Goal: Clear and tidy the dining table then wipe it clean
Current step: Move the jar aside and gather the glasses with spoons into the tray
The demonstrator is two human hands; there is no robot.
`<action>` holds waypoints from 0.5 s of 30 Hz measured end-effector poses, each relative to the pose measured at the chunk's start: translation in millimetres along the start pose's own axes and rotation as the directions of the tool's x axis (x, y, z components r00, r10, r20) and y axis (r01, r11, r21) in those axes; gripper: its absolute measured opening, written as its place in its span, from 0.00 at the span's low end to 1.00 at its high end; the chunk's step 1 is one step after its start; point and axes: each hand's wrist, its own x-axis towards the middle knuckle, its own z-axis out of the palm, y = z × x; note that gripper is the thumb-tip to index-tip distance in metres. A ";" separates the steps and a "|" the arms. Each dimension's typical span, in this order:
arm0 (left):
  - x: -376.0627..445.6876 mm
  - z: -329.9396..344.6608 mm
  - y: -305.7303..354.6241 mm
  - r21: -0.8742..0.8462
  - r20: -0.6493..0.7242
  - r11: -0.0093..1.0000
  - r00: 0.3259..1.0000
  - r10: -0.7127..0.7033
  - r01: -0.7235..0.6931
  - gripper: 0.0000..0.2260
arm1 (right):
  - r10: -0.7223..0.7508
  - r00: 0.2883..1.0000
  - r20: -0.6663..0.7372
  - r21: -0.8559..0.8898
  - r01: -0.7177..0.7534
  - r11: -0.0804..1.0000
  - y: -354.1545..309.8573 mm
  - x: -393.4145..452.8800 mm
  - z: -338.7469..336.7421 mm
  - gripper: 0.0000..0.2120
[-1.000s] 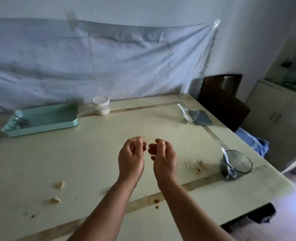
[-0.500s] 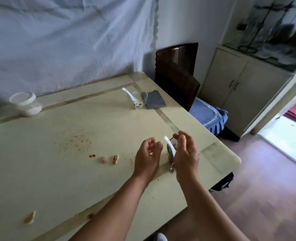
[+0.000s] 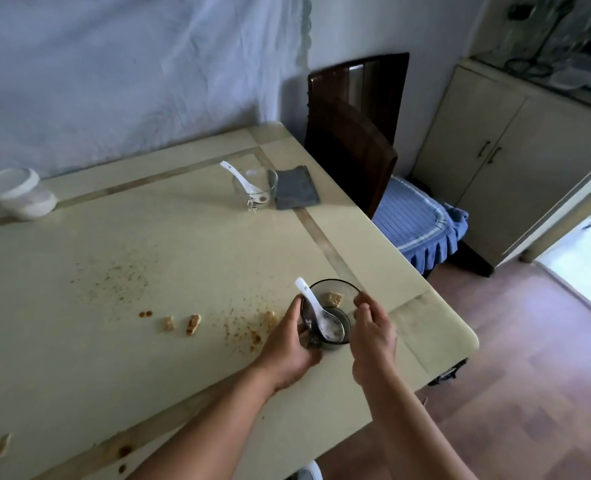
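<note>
Crumbed surface [image 3: 155, 244]: bowl [image 3: 330, 315] with spoon [image 3: 313, 306], left hand [image 3: 289, 344] gripping its side, right hand [image 3: 372, 336] pinching its rim.

Dark glass bowl [image 3: 335, 306] holding white spoon [image 3: 316, 308] near crumb-strewn table [image 3: 183, 258] corner.

No readable text, labels or numbers anywhere.
</note>
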 end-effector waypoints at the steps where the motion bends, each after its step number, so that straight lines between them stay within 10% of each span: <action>1: 2.2 -0.9 -1.0 -0.004 -0.025 1.000 1.000 0.000 0.000 0.30 | 0.008 1.000 0.001 -0.001 -0.008 1.000 0.0 1.9 1.8 0.13; 15: -21.6 -112.8 -19.1 -0.125 -0.293 0.990 0.956 0.026 -0.065 0.29 | -0.135 0.965 0.224 -0.023 0.143 0.989 -11.4 -51.5 115.6 0.11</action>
